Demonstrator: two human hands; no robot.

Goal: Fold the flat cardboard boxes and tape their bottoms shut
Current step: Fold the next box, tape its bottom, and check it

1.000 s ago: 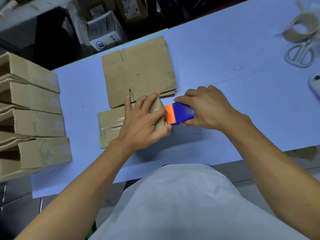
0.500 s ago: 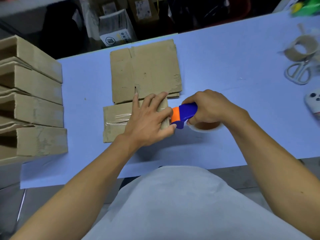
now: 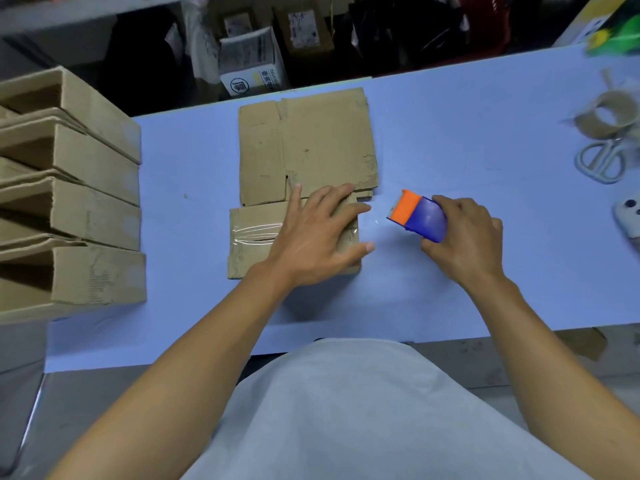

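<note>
Two hands: left (image 3: 320,233) flat on box (image 3: 252,237), dispenser (image 3: 420,216) right.

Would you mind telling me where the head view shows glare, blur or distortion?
Head view: glare streaks on the clear tape across the box; motion blur on the green object at the top right; wide-angle bending of the table edge; hands reasonably sharp.

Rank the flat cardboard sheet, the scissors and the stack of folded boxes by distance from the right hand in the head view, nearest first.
1. Flat cardboard sheet, left of and beyond the right hand.
2. Scissors, far right.
3. Stack of folded boxes, far left edge.
</note>
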